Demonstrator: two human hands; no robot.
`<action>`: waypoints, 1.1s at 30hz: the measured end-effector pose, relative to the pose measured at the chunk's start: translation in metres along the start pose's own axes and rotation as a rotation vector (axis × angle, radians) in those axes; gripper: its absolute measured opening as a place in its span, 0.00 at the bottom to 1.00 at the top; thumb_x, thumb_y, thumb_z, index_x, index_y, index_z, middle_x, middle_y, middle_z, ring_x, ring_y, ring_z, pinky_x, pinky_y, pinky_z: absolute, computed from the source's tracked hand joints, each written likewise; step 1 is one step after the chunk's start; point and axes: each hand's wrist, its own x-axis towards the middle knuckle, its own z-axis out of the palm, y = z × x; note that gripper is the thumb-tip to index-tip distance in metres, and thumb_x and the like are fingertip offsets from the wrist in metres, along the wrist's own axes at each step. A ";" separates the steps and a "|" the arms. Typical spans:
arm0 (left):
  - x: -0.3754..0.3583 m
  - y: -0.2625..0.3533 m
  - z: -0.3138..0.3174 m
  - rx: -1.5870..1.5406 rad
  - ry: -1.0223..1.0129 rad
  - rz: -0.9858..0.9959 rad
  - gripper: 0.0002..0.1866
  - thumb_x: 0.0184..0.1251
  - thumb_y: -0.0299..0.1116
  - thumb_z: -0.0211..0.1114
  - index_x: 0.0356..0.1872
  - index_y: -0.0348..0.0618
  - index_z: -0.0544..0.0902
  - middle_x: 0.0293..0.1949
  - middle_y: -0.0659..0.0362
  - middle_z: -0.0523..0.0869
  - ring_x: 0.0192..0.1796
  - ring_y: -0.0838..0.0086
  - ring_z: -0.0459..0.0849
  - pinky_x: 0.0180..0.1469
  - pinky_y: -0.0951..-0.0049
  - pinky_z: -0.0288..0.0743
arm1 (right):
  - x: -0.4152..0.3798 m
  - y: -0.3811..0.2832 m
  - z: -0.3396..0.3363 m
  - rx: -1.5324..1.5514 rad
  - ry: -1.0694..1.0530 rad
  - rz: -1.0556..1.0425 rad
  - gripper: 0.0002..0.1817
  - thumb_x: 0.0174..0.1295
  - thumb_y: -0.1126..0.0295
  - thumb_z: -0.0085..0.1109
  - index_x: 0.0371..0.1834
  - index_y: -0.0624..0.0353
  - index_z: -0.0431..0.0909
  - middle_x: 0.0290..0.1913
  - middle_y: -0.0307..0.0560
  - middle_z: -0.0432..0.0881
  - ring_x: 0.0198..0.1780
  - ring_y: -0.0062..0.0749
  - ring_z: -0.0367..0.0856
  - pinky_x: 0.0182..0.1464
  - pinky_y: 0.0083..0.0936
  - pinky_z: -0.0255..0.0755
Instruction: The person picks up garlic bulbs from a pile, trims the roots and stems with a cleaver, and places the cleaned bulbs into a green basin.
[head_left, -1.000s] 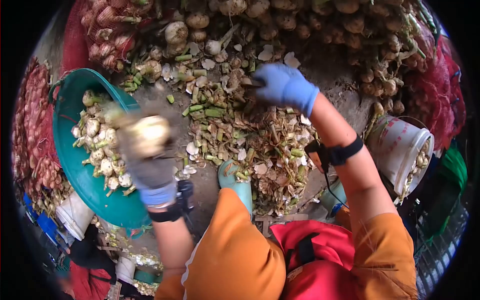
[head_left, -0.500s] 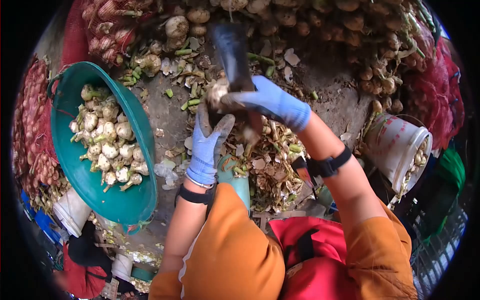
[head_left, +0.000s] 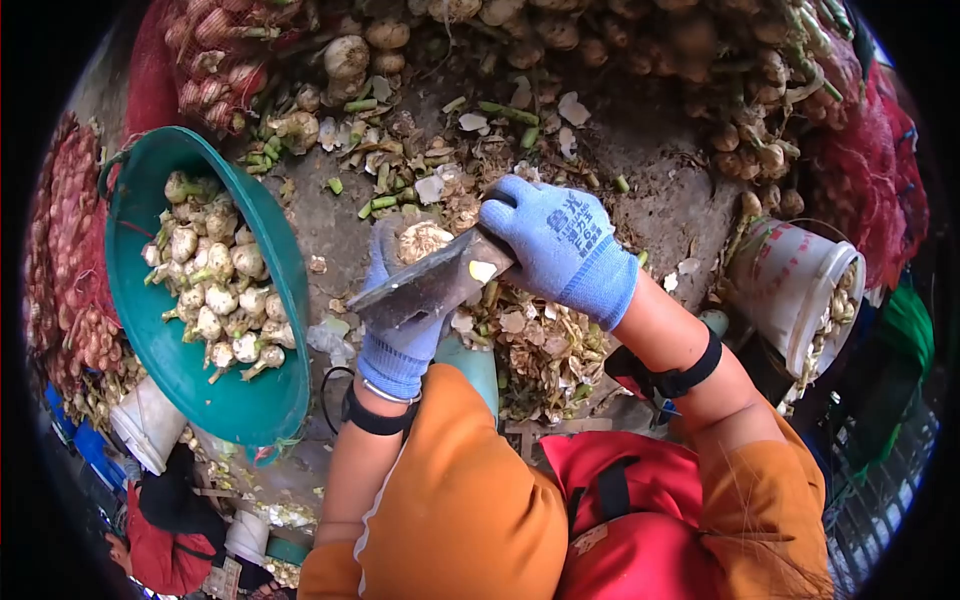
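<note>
My right hand [head_left: 562,240], in a blue glove with dark printing, is closed around the handle of a broad-bladed cleaver [head_left: 425,288]. Its dark blade points left and lies across the front of my left hand [head_left: 398,345], with a pale fleck on the metal near the handle. Just beyond the blade's upper edge shows a garlic bulb [head_left: 424,240], its rounded face up, held by my left hand. Gloved fingers show along the bulb's left side; the palm is mostly hidden by the blade. Peelings and cut stalks [head_left: 550,350] lie heaped below my right hand.
A green basin [head_left: 300,330] with trimmed garlic bulbs stands tilted at left. Untrimmed garlic [head_left: 690,45] is piled along the back. Red net sacks [head_left: 880,190] flank both sides. A white bucket [head_left: 790,290] of scraps leans at right. Another person [head_left: 170,530] is at lower left.
The cleaver has swung from pointing away from me to lying leftward across my left hand. The bulb has come slightly nearer, and my left fingers now close around it.
</note>
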 end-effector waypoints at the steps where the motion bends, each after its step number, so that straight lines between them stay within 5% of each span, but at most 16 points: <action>1: -0.007 0.001 0.003 0.145 -0.038 0.120 0.33 0.56 0.27 0.76 0.59 0.41 0.65 0.50 0.51 0.83 0.50 0.67 0.84 0.53 0.68 0.81 | 0.001 0.002 0.001 0.004 0.000 -0.002 0.14 0.53 0.62 0.65 0.41 0.53 0.77 0.41 0.48 0.77 0.41 0.46 0.83 0.39 0.42 0.79; 4: -0.024 0.033 0.022 0.457 -0.073 0.216 0.32 0.54 0.26 0.76 0.57 0.41 0.66 0.46 0.52 0.83 0.46 0.68 0.84 0.50 0.70 0.81 | 0.009 0.023 0.014 0.007 0.008 0.045 0.12 0.53 0.61 0.63 0.39 0.52 0.79 0.39 0.49 0.81 0.40 0.48 0.84 0.39 0.42 0.78; 6: -0.035 0.046 0.041 0.627 -0.126 0.323 0.26 0.54 0.28 0.74 0.52 0.41 0.70 0.45 0.53 0.82 0.43 0.70 0.83 0.48 0.71 0.79 | 0.024 0.059 0.018 0.172 -0.147 0.496 0.11 0.56 0.61 0.60 0.37 0.56 0.82 0.34 0.49 0.84 0.35 0.45 0.85 0.40 0.36 0.78; 7: -0.033 0.045 0.041 0.647 -0.135 0.368 0.27 0.53 0.29 0.75 0.52 0.40 0.71 0.48 0.52 0.80 0.47 0.68 0.82 0.51 0.68 0.78 | 0.025 0.065 0.023 0.171 -0.146 0.497 0.11 0.56 0.61 0.60 0.37 0.56 0.82 0.34 0.49 0.84 0.35 0.45 0.85 0.40 0.36 0.78; 10: -0.010 0.034 0.024 1.076 0.001 0.547 0.37 0.49 0.33 0.79 0.60 0.37 0.70 0.59 0.48 0.75 0.63 0.60 0.74 0.65 0.60 0.70 | 0.024 0.045 0.026 1.053 -0.104 0.560 0.15 0.56 0.59 0.63 0.37 0.60 0.83 0.27 0.49 0.82 0.29 0.29 0.78 0.38 0.28 0.74; 12: 0.005 0.016 0.024 0.929 0.057 0.661 0.40 0.53 0.32 0.76 0.67 0.37 0.67 0.68 0.50 0.68 0.68 0.59 0.70 0.68 0.62 0.68 | 0.029 0.028 0.031 1.183 -0.098 0.475 0.15 0.55 0.60 0.62 0.37 0.61 0.82 0.28 0.51 0.81 0.30 0.30 0.78 0.39 0.28 0.74; 13: 0.008 0.013 0.019 0.408 0.069 0.331 0.37 0.55 0.29 0.74 0.66 0.37 0.67 0.67 0.50 0.70 0.66 0.61 0.74 0.65 0.65 0.72 | 0.032 0.020 0.021 1.052 -0.049 0.395 0.14 0.55 0.60 0.62 0.37 0.60 0.82 0.29 0.52 0.81 0.32 0.34 0.80 0.39 0.30 0.75; 14: 0.005 0.013 0.006 0.273 0.037 0.140 0.32 0.59 0.25 0.69 0.66 0.38 0.68 0.63 0.50 0.73 0.61 0.63 0.79 0.60 0.68 0.76 | 0.031 0.011 0.016 0.937 -0.018 0.332 0.13 0.55 0.61 0.62 0.36 0.59 0.81 0.30 0.53 0.81 0.33 0.38 0.81 0.40 0.32 0.75; 15: 0.002 0.018 -0.002 0.142 0.030 -0.051 0.29 0.62 0.22 0.65 0.65 0.38 0.69 0.60 0.50 0.77 0.56 0.65 0.83 0.55 0.72 0.80 | 0.035 0.012 0.022 0.634 0.188 -0.001 0.13 0.55 0.59 0.60 0.34 0.58 0.81 0.34 0.55 0.83 0.38 0.48 0.83 0.42 0.35 0.76; 18: -0.010 0.034 0.001 0.189 0.219 0.114 0.19 0.70 0.40 0.63 0.56 0.39 0.77 0.45 0.55 0.83 0.41 0.72 0.84 0.47 0.75 0.79 | 0.050 0.044 0.011 0.123 -0.361 0.195 0.16 0.55 0.54 0.57 0.37 0.55 0.82 0.43 0.53 0.83 0.46 0.50 0.82 0.47 0.40 0.76; 20: -0.008 0.066 -0.021 0.534 0.236 0.294 0.20 0.72 0.36 0.61 0.61 0.41 0.74 0.47 0.52 0.84 0.39 0.71 0.84 0.45 0.73 0.81 | 0.062 0.083 0.011 -0.010 -0.413 0.384 0.16 0.55 0.55 0.57 0.41 0.50 0.83 0.45 0.51 0.83 0.47 0.50 0.82 0.49 0.42 0.76; 22: -0.013 0.102 -0.035 -0.329 0.117 0.348 0.24 0.73 0.36 0.59 0.67 0.41 0.70 0.50 0.53 0.84 0.35 0.75 0.84 0.42 0.76 0.79 | 0.077 0.105 0.009 0.077 -0.067 0.341 0.17 0.56 0.53 0.57 0.45 0.46 0.84 0.48 0.51 0.82 0.50 0.48 0.82 0.52 0.42 0.76; 25: -0.007 0.127 -0.049 -1.088 -0.701 0.246 0.30 0.75 0.49 0.55 0.73 0.50 0.65 0.55 0.56 0.82 0.42 0.78 0.79 0.39 0.79 0.74 | 0.118 0.112 0.011 -0.011 0.128 0.375 0.19 0.57 0.53 0.58 0.49 0.44 0.84 0.55 0.53 0.78 0.56 0.50 0.79 0.58 0.42 0.74; 28: -0.005 0.099 -0.031 -0.749 -0.245 0.238 0.30 0.74 0.55 0.55 0.67 0.45 0.71 0.56 0.58 0.81 0.49 0.74 0.81 0.42 0.71 0.76 | 0.138 0.114 0.026 -0.048 0.118 0.451 0.23 0.56 0.50 0.59 0.53 0.45 0.83 0.55 0.55 0.79 0.58 0.49 0.79 0.60 0.41 0.73; 31: 0.007 0.069 -0.016 -0.750 -0.076 0.070 0.32 0.75 0.60 0.48 0.67 0.45 0.72 0.57 0.54 0.81 0.48 0.66 0.82 0.48 0.65 0.79 | 0.132 0.115 0.013 0.178 -0.172 0.493 0.26 0.54 0.46 0.62 0.54 0.45 0.82 0.57 0.58 0.79 0.57 0.51 0.79 0.61 0.42 0.72; 33: 0.014 0.034 -0.031 -0.657 -0.081 -0.012 0.32 0.74 0.60 0.49 0.65 0.45 0.73 0.56 0.54 0.81 0.51 0.64 0.82 0.51 0.63 0.79 | 0.105 0.109 0.025 -0.094 -0.186 0.350 0.24 0.55 0.50 0.61 0.50 0.52 0.84 0.51 0.54 0.83 0.55 0.49 0.81 0.58 0.40 0.74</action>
